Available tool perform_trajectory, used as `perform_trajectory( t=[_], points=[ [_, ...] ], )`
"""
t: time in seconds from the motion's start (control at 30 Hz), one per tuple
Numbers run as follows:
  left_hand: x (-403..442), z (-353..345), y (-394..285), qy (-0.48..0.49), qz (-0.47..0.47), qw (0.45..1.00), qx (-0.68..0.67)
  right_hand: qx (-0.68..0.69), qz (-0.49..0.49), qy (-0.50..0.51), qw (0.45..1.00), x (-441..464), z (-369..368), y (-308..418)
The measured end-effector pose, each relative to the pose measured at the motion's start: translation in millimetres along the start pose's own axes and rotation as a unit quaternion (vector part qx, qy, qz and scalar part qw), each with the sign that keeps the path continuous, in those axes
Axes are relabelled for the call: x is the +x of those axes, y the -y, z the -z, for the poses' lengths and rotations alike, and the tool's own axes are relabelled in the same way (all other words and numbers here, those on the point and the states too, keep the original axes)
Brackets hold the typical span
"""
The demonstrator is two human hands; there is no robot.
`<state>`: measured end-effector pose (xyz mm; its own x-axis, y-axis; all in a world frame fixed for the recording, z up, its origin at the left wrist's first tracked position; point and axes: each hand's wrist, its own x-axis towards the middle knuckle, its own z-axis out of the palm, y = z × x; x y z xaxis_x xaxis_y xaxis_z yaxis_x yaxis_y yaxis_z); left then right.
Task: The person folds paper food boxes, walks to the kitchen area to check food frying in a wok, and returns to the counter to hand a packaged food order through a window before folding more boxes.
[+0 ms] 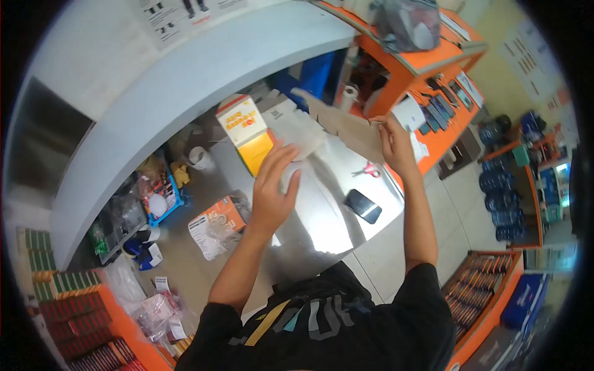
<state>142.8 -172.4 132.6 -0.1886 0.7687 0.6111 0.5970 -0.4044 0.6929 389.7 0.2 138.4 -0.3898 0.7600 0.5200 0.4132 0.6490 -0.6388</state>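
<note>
Centrally, two hands (272, 193) (399, 148), one brown sheet (352, 133)

The left hand (272, 195) is near the centre of the frame, its back to the camera, fingers (278, 159) stretched toward the upper right and slightly bent, with the thumb (293, 185) spread away to the right. The left forearm (242, 266) slants up from the lower left of centre. The right hand (396, 145) is higher, right of centre, its fingers curled inward in a pinching grip. The right forearm (421, 216) runs almost straight up, leaning slightly left. The torso (322, 337) fills the bottom centre.
</note>
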Motion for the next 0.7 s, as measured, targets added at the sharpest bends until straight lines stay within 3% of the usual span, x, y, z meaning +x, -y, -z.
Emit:
perform_trajectory(
  t=[0.13,0.2,0.23,0.3,0.37,0.43,0.5,0.53,0.6,0.63,0.7],
  points=[
    [46,-52,-71,0.026,-0.093,0.995,-0.028,-0.072,-0.012,0.052,0.996,-40,89,87],
    [48,-81,-86,0.219,-0.076,0.967,-0.107,-0.069,-0.042,0.093,0.992,-64,124,106],
    [45,-92,-99,0.228,-0.087,0.963,-0.119,-0.08,-0.051,0.081,0.992,-77,138,110],
    [33,-112,-123,0.291,0.102,0.91,-0.278,-0.198,0.076,-0.007,0.977,-103,161,114],
    [16,-136,-138,0.28,0.113,0.905,-0.3,-0.275,0.031,-0.02,0.961,-135,175,121],
    [2,-157,-156,0.211,0.065,0.939,-0.264,-0.135,-0.045,-0.104,0.984,-163,176,118],
    [-14,-179,-174,0.204,0.064,0.936,-0.279,-0.104,-0.072,-0.112,0.986,-190,182,109],
    [-24,-191,-183,0.19,0.067,0.935,-0.291,0.013,-0.139,-0.199,0.97,-209,177,87],
    [-44,-215,-203,0.172,0.102,0.923,-0.33,0.231,-0.204,-0.331,0.892,-227,183,77],
    [-53,-226,-214,0.145,0.144,0.908,-0.366,0.229,-0.204,-0.336,0.891,-235,187,77],
    [-63,-238,-242,0.163,0.155,0.898,-0.379,0.396,-0.285,-0.405,0.774,-255,193,71]
  ],
)
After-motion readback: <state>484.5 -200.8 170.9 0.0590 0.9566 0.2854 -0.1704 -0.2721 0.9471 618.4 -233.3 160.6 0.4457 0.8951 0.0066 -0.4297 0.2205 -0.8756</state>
